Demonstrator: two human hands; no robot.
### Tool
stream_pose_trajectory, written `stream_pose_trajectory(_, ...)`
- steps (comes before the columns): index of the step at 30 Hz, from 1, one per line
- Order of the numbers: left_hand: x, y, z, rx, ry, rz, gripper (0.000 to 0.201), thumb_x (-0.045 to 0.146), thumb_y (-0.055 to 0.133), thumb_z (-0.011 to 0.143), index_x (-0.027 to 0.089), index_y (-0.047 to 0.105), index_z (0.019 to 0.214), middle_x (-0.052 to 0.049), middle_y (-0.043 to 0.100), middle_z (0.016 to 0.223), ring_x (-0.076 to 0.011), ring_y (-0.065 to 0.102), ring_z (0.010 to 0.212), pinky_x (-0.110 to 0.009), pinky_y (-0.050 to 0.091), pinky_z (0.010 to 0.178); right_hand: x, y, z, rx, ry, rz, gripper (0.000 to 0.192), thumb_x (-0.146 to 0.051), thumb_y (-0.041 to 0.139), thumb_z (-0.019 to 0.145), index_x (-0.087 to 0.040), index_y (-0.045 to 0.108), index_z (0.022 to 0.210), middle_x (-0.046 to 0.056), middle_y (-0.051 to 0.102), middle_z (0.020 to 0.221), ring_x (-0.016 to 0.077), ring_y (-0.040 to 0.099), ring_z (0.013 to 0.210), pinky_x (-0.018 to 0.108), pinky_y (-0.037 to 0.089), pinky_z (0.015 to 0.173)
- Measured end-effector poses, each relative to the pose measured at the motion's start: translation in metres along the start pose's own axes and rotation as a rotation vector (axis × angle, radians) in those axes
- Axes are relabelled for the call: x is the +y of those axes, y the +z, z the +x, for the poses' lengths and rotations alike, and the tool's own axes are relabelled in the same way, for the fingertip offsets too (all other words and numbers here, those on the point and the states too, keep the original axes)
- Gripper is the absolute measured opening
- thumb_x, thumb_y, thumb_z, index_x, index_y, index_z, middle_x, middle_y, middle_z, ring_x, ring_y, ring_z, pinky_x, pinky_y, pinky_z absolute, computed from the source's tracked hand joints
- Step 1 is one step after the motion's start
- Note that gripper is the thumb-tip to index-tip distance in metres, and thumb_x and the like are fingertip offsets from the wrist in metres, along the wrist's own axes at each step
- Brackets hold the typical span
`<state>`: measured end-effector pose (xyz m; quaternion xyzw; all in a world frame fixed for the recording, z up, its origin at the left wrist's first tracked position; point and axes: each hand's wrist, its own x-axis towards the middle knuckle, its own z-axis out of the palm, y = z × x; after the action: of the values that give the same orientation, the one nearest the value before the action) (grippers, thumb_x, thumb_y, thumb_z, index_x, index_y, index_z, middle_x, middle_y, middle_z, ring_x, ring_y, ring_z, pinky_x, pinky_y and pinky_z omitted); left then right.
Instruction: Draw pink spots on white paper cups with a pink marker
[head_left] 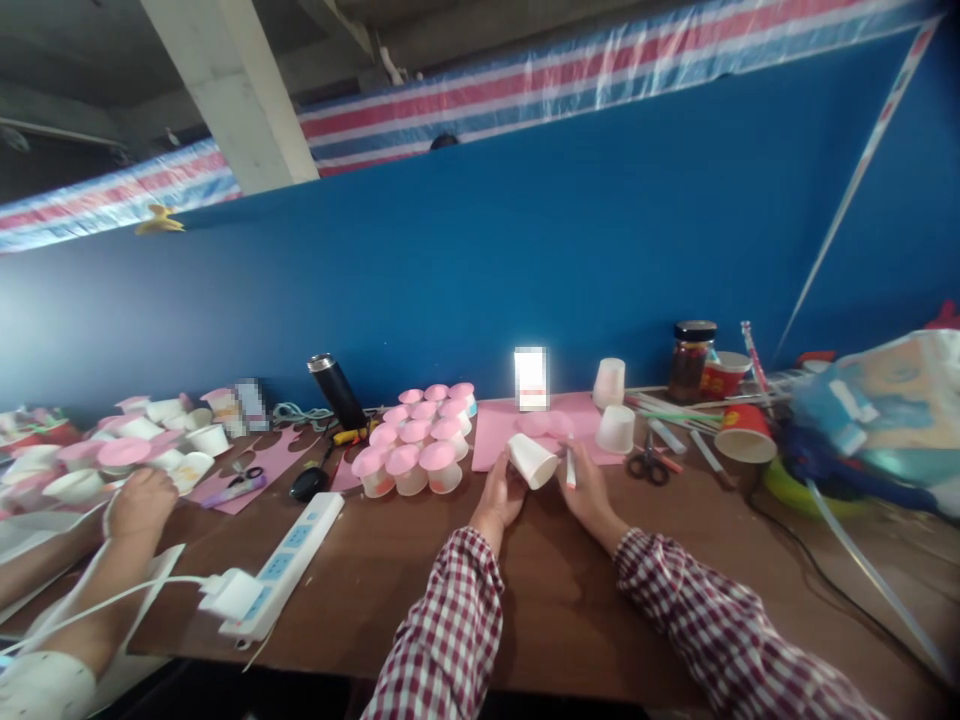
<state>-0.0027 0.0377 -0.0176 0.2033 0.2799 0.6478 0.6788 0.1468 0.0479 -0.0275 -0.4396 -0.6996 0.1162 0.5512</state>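
My left hand (501, 492) is closed around a white paper cup (529, 462), which is tilted on its side with its wide end toward the right. Close to that end, my right hand (592, 492) is closed on a slim white pen-like stick (571, 466) with a reddish lower end; its exact kind is unclear. Behind both hands lies a pink paper sheet (489, 436) with pale pink discs (555, 424) on it. Two more white cups (615, 430) stand upside down at the right of the sheet. Left of my hands, several cups topped with pink discs (412, 436) stand in rows.
Black scissors (648, 466), a red cup (745, 434) and a jar (691, 362) lie or stand to the right. A power strip (289, 565), black flask (336, 388) and dark mouse-like object (308, 484) are leftward. A co-worker's hand (146, 503) is among cups at far left.
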Motion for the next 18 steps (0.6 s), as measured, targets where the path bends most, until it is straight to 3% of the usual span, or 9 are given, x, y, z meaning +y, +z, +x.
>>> stream_pose_trajectory(11, 0.003, 0.008, -0.005, 0.023, -0.002, 0.039, 0.036, 0.043, 0.069, 0.079, 0.014, 0.066, 0.101, -0.009, 0.071, 0.096, -0.0232, 0.065, 0.099, -0.034, 0.049, 0.091, -0.002, 0.001, 0.000, -0.009, 0.042, 0.040, 0.030, -0.016, 0.045, 0.084, -0.019, 0.055, 0.112, 0.007, 0.070, 0.090, 0.0215, 0.069, 0.076, 0.035, 0.056, 0.071)
stream_pose_trajectory(16, 0.005, 0.013, -0.010, 0.034, -0.021, 0.114, 0.031, 0.040, 0.057, 0.090, 0.014, 0.063, 0.106, -0.008, 0.068, 0.104, -0.0186, 0.066, 0.092, -0.040, 0.053, 0.085, -0.002, -0.002, -0.002, -0.032, 0.053, 0.055, 0.039, -0.013, 0.049, 0.076, -0.019, 0.053, 0.115, 0.007, 0.070, 0.091, 0.0223, 0.069, 0.075, 0.033, 0.056, 0.066)
stream_pose_trajectory(18, 0.006, 0.010, -0.011, 0.047, -0.022, 0.156, 0.040, 0.046, 0.050, 0.091, 0.012, 0.067, 0.102, -0.009, 0.069, 0.099, -0.0195, 0.066, 0.089, -0.037, 0.054, 0.083, -0.002, -0.003, -0.003, -0.044, 0.048, 0.061, 0.043, -0.012, 0.050, 0.074, -0.019, 0.052, 0.116, 0.007, 0.070, 0.092, 0.0220, 0.069, 0.076, 0.032, 0.057, 0.067)
